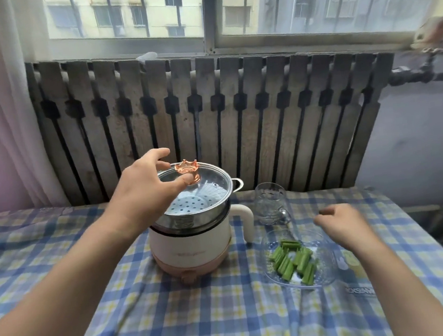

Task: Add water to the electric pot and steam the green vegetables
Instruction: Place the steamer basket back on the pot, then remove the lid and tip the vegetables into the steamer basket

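Note:
A white and pink electric pot stands mid-table with a steel steamer basket on top. A glass lid with a pink crown-shaped knob covers the basket. My left hand hovers at the knob, fingers spread, thumb touching its base, not closed around it. Cut green vegetable pieces lie in a clear glass dish to the pot's right. A clear glass mug stands behind the dish. My right hand floats loosely curled above the dish's far right, holding nothing.
A blue, white and yellow checked cloth covers the table. A slatted wooden radiator cover runs along the wall behind, under a window. A white curtain hangs at the left. Pipes run at the right.

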The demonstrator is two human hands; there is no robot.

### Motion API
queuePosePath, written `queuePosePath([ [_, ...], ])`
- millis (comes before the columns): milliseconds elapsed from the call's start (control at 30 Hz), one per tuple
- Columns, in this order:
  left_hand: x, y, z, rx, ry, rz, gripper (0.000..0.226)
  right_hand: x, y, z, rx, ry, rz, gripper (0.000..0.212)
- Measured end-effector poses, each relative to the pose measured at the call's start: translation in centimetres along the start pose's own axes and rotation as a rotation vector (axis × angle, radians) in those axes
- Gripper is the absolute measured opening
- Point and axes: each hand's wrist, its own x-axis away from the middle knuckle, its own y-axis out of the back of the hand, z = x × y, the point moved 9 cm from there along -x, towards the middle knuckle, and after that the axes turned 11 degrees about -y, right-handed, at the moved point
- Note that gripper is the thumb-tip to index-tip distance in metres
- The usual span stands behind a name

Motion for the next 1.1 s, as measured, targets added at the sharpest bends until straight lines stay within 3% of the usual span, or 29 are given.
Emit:
queuePosePath([
  [100, -0.8, -0.5, 0.2, -0.001, 0.017, 0.016, 0.090, 0.1, -1.2, -0.9, 0.096, 0.007, 0.045, 0.026],
  [300, -1.4, -1.6, 0.6, -0.019, 0.005, 0.015, 0.081, 0.3, -2.6, -1.5, 0.191, 0.014, 0.065, 0.023],
  [800, -0.9, -0.8, 0.3, 0.048, -0.057, -0.112, 0.060, 0.7, -2.7, -0.2, 0.252, 0.041, 0.063, 0.036],
  [1100, -0.8, 2.5, -0.4, 0.121, -0.098, -0.204, 0.062, 1.0, -3.0, 0.5, 0.295, 0.037, 0.074, 0.037],
])
